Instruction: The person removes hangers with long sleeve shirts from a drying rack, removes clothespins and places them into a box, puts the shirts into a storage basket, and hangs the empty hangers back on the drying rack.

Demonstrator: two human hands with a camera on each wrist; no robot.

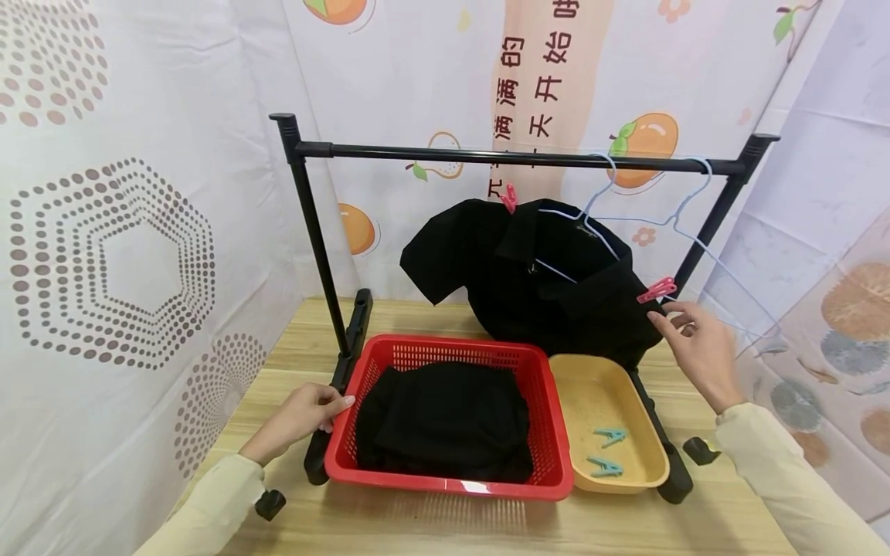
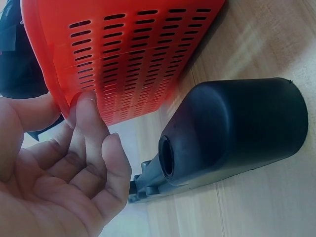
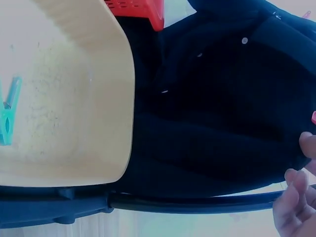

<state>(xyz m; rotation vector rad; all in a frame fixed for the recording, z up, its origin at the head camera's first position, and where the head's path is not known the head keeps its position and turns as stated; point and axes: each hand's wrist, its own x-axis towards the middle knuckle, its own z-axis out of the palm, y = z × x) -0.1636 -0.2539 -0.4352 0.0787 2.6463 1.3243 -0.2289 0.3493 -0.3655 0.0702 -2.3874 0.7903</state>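
Observation:
At the left rim of the red basket [image 1: 455, 485], my left hand [image 1: 299, 421] pinches the edge between thumb and fingers; the left wrist view shows this hand [image 2: 69, 163] against the perforated wall [image 2: 123, 54]. A black shirt [image 1: 452, 421] lies in the basket. Another black shirt [image 1: 570, 309] hangs on a blue hanger [image 1: 598, 202], with pink clips [image 1: 510, 198] [image 1: 656, 290] at its shoulders. My right hand [image 1: 698, 347] is at that shirt's right edge, below the clip. In the right wrist view its fingers [image 3: 291, 197] and thumb stand apart beside the cloth [image 3: 222, 123].
A black rack's bar [image 1: 452, 156] spans the back, with a second blue hanger [image 1: 730, 270] on its right end. Right of the basket, a yellow tray [image 1: 591, 386] holds two teal clips [image 1: 612, 437] [image 1: 605, 466]. The rack's left foot [image 1: 316, 459] is beside the basket.

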